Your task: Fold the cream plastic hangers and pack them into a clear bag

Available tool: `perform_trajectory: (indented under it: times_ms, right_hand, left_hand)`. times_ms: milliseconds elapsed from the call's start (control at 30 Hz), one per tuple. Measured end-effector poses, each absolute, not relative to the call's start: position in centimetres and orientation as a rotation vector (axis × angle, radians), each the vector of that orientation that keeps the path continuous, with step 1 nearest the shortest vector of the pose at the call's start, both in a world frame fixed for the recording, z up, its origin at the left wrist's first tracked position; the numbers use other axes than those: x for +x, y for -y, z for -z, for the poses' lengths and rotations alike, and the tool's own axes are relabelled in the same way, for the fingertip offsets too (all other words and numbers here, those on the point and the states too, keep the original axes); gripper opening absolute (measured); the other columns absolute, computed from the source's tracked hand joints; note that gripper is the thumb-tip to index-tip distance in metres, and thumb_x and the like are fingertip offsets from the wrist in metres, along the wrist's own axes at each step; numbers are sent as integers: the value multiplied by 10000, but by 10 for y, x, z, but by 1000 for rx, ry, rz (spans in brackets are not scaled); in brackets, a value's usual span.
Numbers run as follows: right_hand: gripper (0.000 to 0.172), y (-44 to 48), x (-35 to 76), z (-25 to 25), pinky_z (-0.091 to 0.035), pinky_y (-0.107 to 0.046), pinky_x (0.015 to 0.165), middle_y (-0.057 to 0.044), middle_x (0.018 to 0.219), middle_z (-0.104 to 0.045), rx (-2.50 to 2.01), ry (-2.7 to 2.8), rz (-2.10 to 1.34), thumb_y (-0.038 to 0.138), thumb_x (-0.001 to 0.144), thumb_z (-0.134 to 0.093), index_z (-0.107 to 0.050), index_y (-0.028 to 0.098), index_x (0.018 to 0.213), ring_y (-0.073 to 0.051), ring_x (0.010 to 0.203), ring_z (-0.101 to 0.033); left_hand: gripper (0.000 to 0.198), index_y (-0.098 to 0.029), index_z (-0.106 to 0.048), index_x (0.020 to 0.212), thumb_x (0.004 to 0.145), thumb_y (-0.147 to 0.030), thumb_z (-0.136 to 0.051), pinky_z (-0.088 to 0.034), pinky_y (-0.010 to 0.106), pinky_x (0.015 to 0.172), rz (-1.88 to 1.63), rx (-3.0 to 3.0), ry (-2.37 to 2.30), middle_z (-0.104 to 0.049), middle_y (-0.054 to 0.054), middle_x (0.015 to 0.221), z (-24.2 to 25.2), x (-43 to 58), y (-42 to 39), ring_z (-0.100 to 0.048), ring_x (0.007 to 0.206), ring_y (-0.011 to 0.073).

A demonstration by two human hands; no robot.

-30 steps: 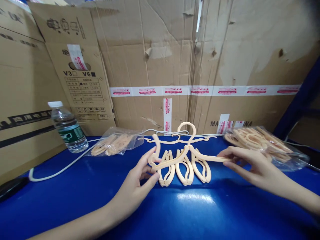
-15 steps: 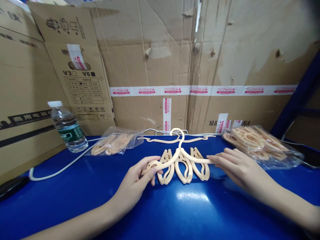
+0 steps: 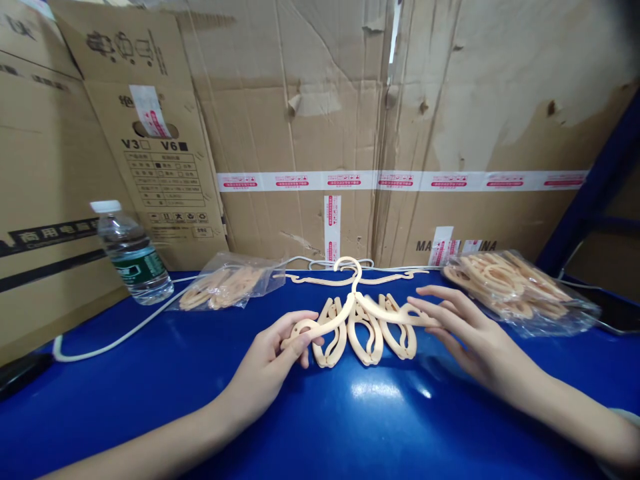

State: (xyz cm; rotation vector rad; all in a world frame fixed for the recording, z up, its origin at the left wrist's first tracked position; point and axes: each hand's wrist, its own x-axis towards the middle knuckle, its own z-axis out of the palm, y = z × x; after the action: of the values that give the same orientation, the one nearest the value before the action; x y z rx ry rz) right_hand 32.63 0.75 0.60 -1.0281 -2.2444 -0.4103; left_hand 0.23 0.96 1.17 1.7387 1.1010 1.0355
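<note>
A cream-coloured folding clothes hanger (image 3: 354, 293) is spread open above the blue tabletop, its hook upward. My left hand (image 3: 277, 350) is closed around the hanger's left end, thumb on the near side. At the right end, my right hand (image 3: 467, 327) has its fingers apart and stretched out, with fingertips at the tip of the arm. Just behind and below the raised hanger lie three folded hangers in a row: a left one (image 3: 330, 357), a middle one (image 3: 369, 353) and a right one (image 3: 407, 347).
An unfolded hanger (image 3: 325, 282) lies farther back by a white cable (image 3: 125, 344). Bagged folded hangers stand at left (image 3: 233, 283) and right (image 3: 510, 283). A water bottle (image 3: 134, 257) is far left. Cardboard (image 3: 300, 133) walls the back of the blue table (image 3: 325, 433).
My right hand's fingers have spread and lifted off the hanger's right arm, so its looped end now shows. My left hand keeps its grip. The view has shifted slightly.
</note>
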Motion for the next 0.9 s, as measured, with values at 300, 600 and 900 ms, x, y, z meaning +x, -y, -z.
perform_trajectory:
  times_ms: [300, 600, 900]
  right_hand:
    - [301, -12, 327, -21, -578, -325, 633, -80, 954, -720, -1117, 1888, -438, 429, 896, -597, -700, 216, 1082, -184, 682, -649]
    - [439, 3, 296, -17, -553, -287, 650, 3, 807, -657, -906, 1485, -1350, 351, 805, -762, -488, 233, 1126, -130, 647, -638]
    - [198, 16, 292, -17, -530, -327, 842, -65, 1061, -669, -807, 1836, -1518, 326, 892, -672, -651, 197, 1041, -167, 936, -652]
  left_hand:
    - [285, -191, -664, 1088, 871, -357, -582, -476, 290, 749, -1157, 1727, -1132, -644, -15, 663, -11, 0, -10, -630, 708, 177]
    - [457, -183, -467, 1194, 837, -365, -686, -510, 238, 564, -1169, 1513, -996, -647, -33, 712, -13, 12, 3, -603, 559, 121]
    - [422, -245, -349, 1000, 816, -328, -720, -488, 200, 514, -1211, 1401, -926, -688, -61, 709, -11, 19, 4, -601, 479, 87]
